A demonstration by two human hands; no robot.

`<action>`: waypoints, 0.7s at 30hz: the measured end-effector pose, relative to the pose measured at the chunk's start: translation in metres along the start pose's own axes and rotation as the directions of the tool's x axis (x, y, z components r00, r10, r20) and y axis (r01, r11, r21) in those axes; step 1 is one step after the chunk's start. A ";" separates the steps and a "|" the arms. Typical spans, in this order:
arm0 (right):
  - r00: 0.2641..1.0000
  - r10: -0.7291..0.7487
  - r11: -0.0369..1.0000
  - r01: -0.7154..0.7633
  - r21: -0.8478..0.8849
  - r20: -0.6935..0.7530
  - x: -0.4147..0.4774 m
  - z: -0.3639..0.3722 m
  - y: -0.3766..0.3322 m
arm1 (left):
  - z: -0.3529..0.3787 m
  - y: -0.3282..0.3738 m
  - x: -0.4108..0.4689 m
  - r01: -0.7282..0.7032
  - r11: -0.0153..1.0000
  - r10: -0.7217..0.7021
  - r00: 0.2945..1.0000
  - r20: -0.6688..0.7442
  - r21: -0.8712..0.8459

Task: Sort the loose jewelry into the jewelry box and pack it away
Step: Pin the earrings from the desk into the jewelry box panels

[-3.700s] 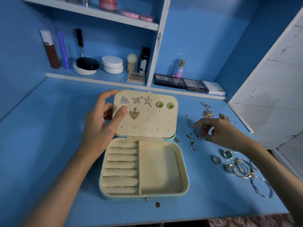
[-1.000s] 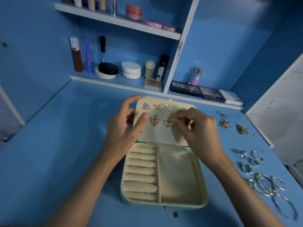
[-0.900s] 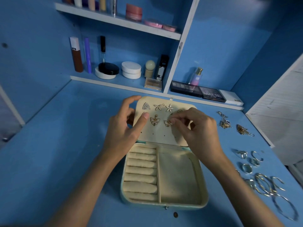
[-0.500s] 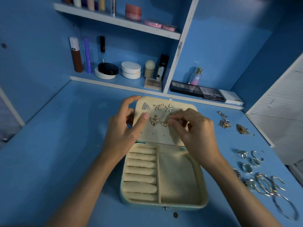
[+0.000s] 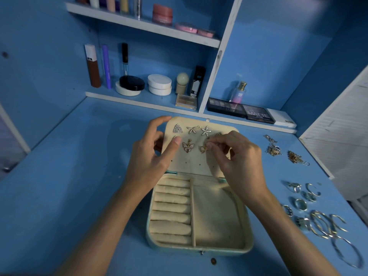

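The pale teal jewelry box with cream lining (image 5: 247,226) lies open at the centre of the blue desk (image 5: 79,176), its cream perforated lid (image 5: 191,164) tilted up toward the shelves. The left hand (image 5: 151,158) grips that lid by its left edge, thumb flat on the face and fingers curled behind, apparently to brace the panel against pressure. The right hand (image 5: 237,162) pinches a small gold butterfly earring (image 5: 203,149) between thumb and forefinger against the second row of holes, just right of its matching butterfly (image 5: 188,147). I judge the post is being pushed through to complete the pair. Silver rings and bangles (image 5: 318,222) lie at the lower right of the frame, with tangled gold chains (image 5: 273,149) above them. All are well apart from the box, whose padded ring rolls (image 5: 171,206) and open compartment (image 5: 217,216) hold nothing.
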State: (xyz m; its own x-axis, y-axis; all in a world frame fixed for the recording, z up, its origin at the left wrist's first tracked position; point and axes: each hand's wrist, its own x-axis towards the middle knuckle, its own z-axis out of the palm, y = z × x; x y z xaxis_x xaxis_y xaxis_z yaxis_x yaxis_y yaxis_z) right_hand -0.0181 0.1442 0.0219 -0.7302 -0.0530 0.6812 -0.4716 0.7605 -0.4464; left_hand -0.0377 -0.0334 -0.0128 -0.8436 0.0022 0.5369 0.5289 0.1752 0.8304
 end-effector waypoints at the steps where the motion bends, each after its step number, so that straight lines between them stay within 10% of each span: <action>1: 1.000 -0.005 1.000 0.005 -0.004 0.006 -0.001 0.000 0.000 | 0.000 0.000 0.000 0.001 1.000 -0.001 1.000 0.002 -0.001; 21: 0.999 -0.052 0.997 0.052 -0.063 0.009 -0.002 0.001 0.004 | 0.000 0.000 0.000 0.014 1.000 -0.014 1.000 0.000 -0.008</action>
State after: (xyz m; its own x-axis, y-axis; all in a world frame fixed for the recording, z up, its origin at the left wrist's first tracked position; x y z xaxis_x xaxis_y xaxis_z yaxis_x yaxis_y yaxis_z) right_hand -0.0189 0.1468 0.0176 -0.7091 -0.0977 0.6983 -0.4770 0.7958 -0.3731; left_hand -0.0376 -0.0336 -0.0131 -0.8512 -0.0002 0.5248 0.5174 0.1670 0.8393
